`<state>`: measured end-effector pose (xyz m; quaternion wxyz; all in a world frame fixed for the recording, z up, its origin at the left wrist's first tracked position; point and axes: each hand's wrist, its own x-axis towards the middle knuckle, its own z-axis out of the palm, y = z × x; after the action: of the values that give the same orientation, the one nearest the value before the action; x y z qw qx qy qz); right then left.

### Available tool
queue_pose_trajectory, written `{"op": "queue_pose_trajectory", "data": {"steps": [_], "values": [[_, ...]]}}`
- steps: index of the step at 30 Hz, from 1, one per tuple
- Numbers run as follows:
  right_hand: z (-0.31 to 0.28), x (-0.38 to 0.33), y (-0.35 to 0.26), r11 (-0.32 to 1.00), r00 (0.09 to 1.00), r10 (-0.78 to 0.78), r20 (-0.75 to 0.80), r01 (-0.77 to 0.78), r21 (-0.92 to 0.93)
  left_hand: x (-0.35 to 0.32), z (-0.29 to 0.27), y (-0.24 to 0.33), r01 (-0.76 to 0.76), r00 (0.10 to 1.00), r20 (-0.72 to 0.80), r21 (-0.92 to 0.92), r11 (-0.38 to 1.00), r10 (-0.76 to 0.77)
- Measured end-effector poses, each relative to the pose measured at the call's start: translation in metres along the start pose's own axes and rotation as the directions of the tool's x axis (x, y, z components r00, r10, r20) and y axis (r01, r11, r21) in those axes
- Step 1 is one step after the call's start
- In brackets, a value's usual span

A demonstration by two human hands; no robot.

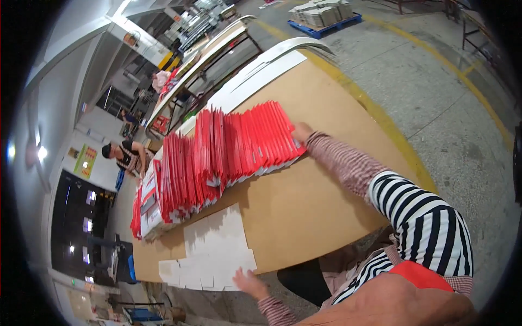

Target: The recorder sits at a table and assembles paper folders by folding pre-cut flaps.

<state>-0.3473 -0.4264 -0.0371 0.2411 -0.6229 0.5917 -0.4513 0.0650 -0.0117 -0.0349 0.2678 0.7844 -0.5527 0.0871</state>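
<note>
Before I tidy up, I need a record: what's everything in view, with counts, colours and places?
Red card pieces: many, red and white, upright row on table
Table: one, brown-topped, centre
Near white cardboard: at least one, white, table's near left
Far white cardboard: at least one, white, table's far edge
Second table: one, pale-topped, beyond
Pallet: one, blue, floor, beyond table
Stacks: several, grey-white, on pallet
Co-worker: one clear, dark-capped, left
Floor lines: several, yellow, right
Left hand: one, bare, beside near white cardboard
Right hand: one, bare, at row's right end
</note>
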Motion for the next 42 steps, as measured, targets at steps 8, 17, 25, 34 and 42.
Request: {"op": "queue_pose_trajectory", "data": {"steps": [8,17,25,34,42], "values": [[-0.085,-0.087,0.015,0.978,0.97,-0.184,0.159,0.197,-0.072,0.011,-0.031,-0.037,-0.32,0.915,0.288,0.098,0.942,0.281],[-0.186,-0.254,-0.108,0.641,0.609,-0.741,0.282,0.767,0.029,0.028,-0.102,0.172,-0.752,0.613,0.248,-0.109,0.651,0.75],[-0.293,-0.361,-0.015,0.8,0.76,-0.488,0.428,0.586,-0.128,-0.089,-0.049,0.329,-0.724,0.327,0.197,-0.576,0.38,0.924],[-0.344,-0.368,0.024,0.992,0.942,0.115,0.315,-0.093,-0.083,-0.078,0.04,0.322,-0.469,0.547,0.154,-0.758,0.454,0.823],[-0.304,-0.325,0.014,0.865,0.989,-0.074,0.13,0.128,-0.485,-0.056,0.053,0.34,0.098,0.523,0.641,-0.7,0.707,0.562]]}}
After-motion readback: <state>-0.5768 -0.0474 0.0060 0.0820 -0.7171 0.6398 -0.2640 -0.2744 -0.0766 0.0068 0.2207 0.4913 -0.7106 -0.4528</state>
